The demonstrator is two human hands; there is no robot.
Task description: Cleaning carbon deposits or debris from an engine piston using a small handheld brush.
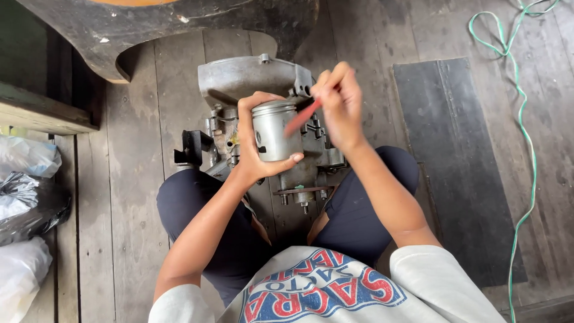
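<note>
Left hand fingers clamp the grey piston upright, steadying it; right hand fingers pinch a red tool against its side, above the engine block.

The red tool is smeared by motion, its tip unreadable against the piston; the left hand covers the piston's near side; the engine block vanishes below behind wrist and knees; the dark curved wooden piece is cut by the top edge; plastic bags and green cord run out of frame.
</note>
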